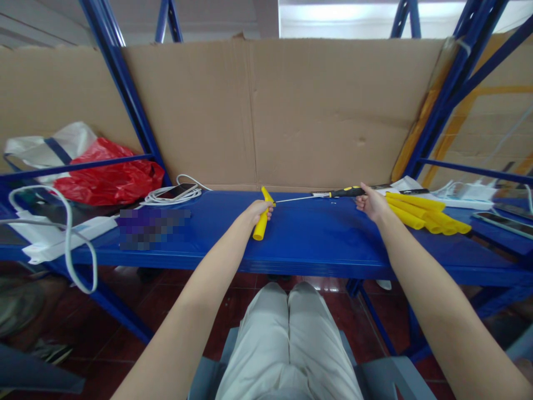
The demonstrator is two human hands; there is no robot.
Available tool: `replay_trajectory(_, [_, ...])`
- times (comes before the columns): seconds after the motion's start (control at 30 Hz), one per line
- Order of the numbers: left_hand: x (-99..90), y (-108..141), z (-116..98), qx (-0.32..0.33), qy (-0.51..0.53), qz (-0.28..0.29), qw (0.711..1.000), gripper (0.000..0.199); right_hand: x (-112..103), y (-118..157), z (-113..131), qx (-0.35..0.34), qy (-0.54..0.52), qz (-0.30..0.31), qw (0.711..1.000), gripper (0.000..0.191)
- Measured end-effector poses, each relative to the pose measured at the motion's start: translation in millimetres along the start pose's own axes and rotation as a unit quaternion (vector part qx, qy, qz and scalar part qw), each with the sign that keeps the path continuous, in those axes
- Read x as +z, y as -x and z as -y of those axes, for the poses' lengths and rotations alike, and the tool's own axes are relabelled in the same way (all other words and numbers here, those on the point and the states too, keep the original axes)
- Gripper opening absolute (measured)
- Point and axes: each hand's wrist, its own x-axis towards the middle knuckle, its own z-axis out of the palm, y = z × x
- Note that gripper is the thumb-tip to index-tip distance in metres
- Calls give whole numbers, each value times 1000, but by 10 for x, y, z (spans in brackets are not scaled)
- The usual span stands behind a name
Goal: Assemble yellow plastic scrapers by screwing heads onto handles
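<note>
My left hand [261, 212] is closed around a yellow tube [260, 228], which tilts over the blue table [308, 236]. In my right hand [370, 203] is the black and yellow handle of a screwdriver [343, 192]. Its long thin shaft points left, and the tip meets the side of the yellow tube near my left fingers; whether it goes into the tube I cannot tell. Several more yellow tubes [425, 214] lie in a pile on the table, just right of my right hand.
A phone [177, 191] on a coiled white cable and a white power strip [75, 239] lie to the left, before a red plastic bag [110, 172]. Another phone [508, 222] lies far right. A cardboard panel [291, 116] and blue posts [125, 83] border the back.
</note>
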Motion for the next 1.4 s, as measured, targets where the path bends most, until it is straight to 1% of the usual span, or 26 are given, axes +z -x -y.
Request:
replay_trajectory(0.1, [-3,0,-1,1,0,-2,1000,16,24,41,38,21,-5,-15,1000,31])
replay_trajectory(0.2, [2,14,-3,2,-1,0,1000,16,60,82,75,15,-18,-19,1000,29])
replay_trajectory(0.27, [7,22,-3,3,-2,3,1000,17,75,95,81,11,-21,-20,1000,31])
replay_trajectory(0.43, [9,14,-1,-3,-1,1,1000,15,60,72,48,0,-11,2,1000,37])
replay_trajectory(0.6, [12,24,-3,0,-2,1,1000,15,43,45,47,14,-25,-26,999,36])
replay_trajectory(0.77, [23,58,-14,3,-5,-3,1000,18,58,67,54,26,-16,-16,999,36])
replay_trajectory(0.9, [24,63,-17,1,-4,-2,1000,18,77,96,59,14,-14,-23,1000,41])
replay_trajectory(1.03, [13,42,-10,1,0,-2,1000,17,100,121,86,17,-21,-23,999,31])
replay_trajectory(1.13, [1,15,1,3,1,-4,1000,15,108,128,92,15,-21,-21,999,29])
replay_trajectory(1.27, [-3,-10,11,3,-4,-6,1000,14,94,107,65,20,-4,-7,1000,35])
replay_trajectory(1.4, [7,-11,6,1,-7,-2,1000,15,66,64,32,17,-14,-19,1000,37])
